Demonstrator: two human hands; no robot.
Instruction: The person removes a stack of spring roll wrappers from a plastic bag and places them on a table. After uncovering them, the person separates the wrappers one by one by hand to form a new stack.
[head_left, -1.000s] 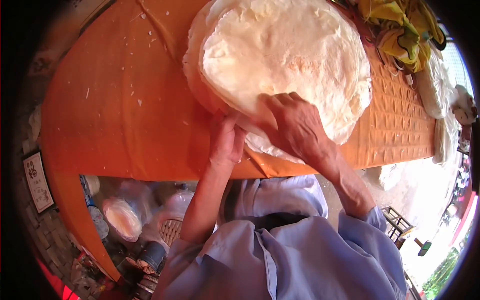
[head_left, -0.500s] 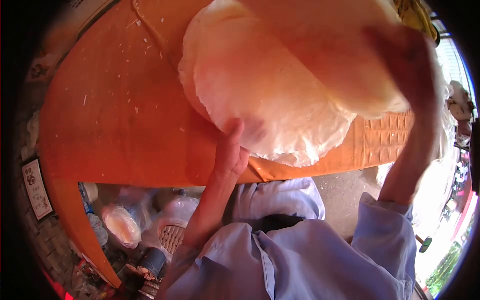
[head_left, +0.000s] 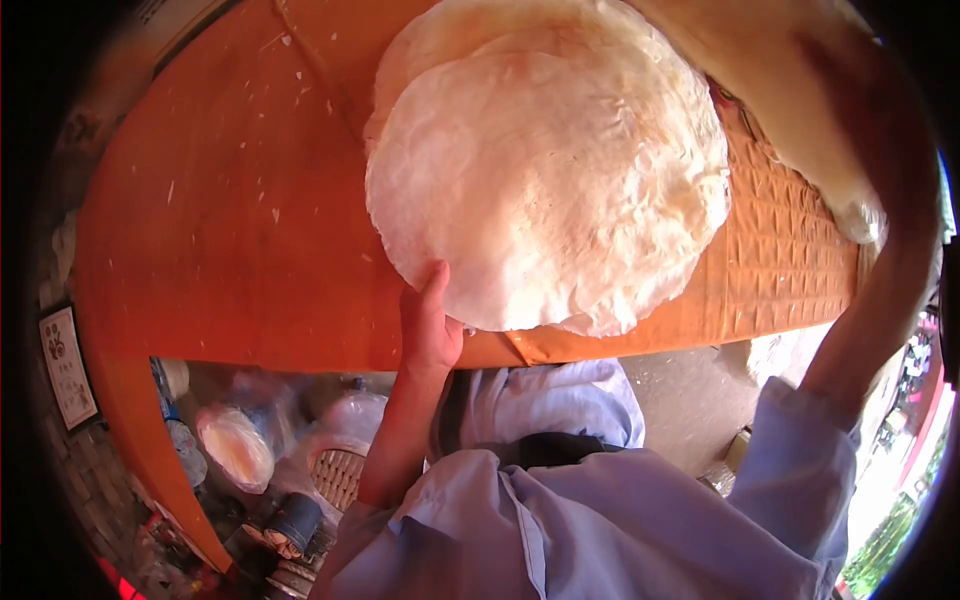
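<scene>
my left hand (head_left: 428, 330) rests at the near rim of the stack of rice paper sheets (head_left: 550, 190), at about 7 o'clock on its round outline, fingers flat and together, touching the edge and gripping nothing. a second ago this hand lay at the same rim beside my right hand, which pressed on the top sheet; it has barely shifted since, only sliding a little to the left.

my right hand (head_left: 880, 130) is now raised high at 2 o'clock of the stack, blurred and close to the camera, closed on one lifted sheet (head_left: 790, 100) that hangs pale and bent off the stack's far right side. half a second ago that sheet swept over the middle of the pile and hid much of it; now it has swung clear to the right and the whole top of the stack shows.

the stack lies on the orange table (head_left: 230, 220), reaching its near edge at 6 o'clock. white crumbs (head_left: 275, 214) dot the cloth at 9 o'clock. under the table, at 7 o'clock, plastic bags (head_left: 235, 445) sit in shadow. my blue shirt (head_left: 560, 530) fills the bottom.
</scene>
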